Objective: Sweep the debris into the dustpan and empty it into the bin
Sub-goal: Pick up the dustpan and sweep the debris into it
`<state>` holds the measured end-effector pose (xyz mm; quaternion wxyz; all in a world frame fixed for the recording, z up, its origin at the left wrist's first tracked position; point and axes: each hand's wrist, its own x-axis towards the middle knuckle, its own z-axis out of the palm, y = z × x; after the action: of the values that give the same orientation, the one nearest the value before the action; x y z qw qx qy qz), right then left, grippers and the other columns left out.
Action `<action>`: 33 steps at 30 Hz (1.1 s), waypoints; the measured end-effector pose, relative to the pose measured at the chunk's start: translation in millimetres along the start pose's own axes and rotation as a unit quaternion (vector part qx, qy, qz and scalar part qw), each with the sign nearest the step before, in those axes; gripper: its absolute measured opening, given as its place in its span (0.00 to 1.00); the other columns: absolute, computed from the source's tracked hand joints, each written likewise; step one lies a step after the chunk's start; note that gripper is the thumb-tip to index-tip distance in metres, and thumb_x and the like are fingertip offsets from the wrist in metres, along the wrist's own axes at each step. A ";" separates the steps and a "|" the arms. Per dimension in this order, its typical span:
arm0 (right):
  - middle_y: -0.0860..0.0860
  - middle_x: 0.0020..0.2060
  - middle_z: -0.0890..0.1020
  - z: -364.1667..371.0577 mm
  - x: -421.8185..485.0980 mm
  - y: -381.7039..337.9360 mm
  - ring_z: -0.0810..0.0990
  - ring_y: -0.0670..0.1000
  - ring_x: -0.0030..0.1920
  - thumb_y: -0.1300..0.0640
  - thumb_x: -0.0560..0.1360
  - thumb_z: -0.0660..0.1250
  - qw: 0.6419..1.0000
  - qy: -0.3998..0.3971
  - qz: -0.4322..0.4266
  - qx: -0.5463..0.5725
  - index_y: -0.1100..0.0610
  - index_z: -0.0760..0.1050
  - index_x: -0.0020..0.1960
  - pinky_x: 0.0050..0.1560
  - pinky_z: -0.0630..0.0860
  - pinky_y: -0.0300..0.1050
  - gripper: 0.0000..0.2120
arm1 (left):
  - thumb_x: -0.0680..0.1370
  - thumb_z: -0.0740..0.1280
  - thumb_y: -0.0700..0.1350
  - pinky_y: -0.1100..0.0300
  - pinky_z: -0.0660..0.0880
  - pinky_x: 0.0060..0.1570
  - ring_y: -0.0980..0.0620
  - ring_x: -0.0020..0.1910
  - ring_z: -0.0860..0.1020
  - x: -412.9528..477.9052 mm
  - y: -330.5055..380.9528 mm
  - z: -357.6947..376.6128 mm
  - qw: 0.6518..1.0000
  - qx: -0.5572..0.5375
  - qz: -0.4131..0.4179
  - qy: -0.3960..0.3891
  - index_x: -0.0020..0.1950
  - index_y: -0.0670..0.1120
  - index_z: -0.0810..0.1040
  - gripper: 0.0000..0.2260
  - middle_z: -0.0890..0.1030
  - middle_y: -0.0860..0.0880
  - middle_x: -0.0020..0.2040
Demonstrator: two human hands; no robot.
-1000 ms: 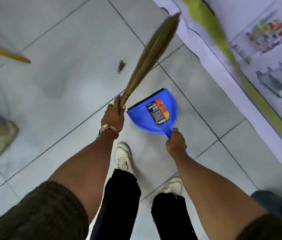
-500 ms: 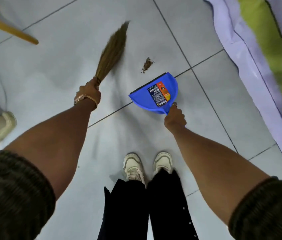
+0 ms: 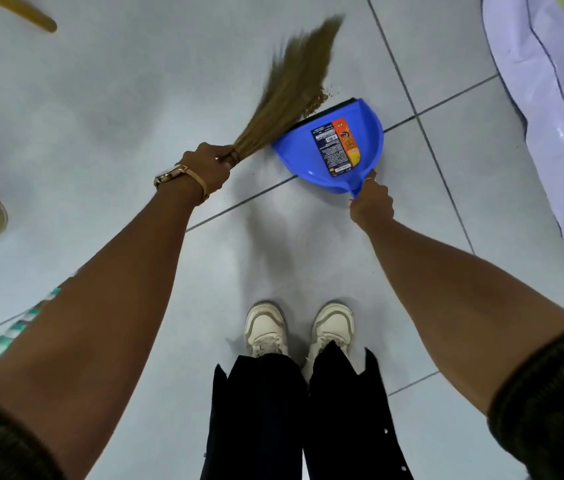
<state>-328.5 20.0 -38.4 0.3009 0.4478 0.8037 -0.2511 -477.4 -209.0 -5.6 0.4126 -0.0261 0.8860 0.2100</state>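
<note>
While my left hand [image 3: 208, 167] has its fingers [image 3: 220, 157] clamped round the bound neck of the grass broom [image 3: 292, 88], the bristles blur as they fan toward the far edge of the tiled floor [image 3: 100, 109], and they cover the near end of the blue dustpan [image 3: 334, 147] lip and part of the brown debris [image 3: 318, 100], which lies on the tile just beside that black lip. My right hand [image 3: 372, 202] has its fingers [image 3: 370, 176] wrapped on the dustpan handle, hiding nearly all of it, and the pan sits on the floor ahead of my pale shoes [image 3: 266, 329]. At the left edge a shoe and a wooden stick are cut off, and the bin is nowhere in sight.
</note>
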 end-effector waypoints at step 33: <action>0.60 0.66 0.73 9.0 0.6 74.5 0.73 0.63 0.67 0.63 0.78 0.65 0.999 0.011 0.029 -0.009 0.55 0.50 0.79 0.64 0.71 0.58 0.35 | 0.78 0.58 0.55 0.40 0.78 0.53 0.33 0.51 0.80 -75.7 -34.7 46.0 0.993 -0.051 -0.029 0.107 0.69 0.60 0.69 0.19 0.83 0.39 0.54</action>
<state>-261.6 49.5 -55.0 0.3030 0.4709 0.7960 -0.2300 -386.8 -232.1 12.2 0.3198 -0.0954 0.9120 0.2386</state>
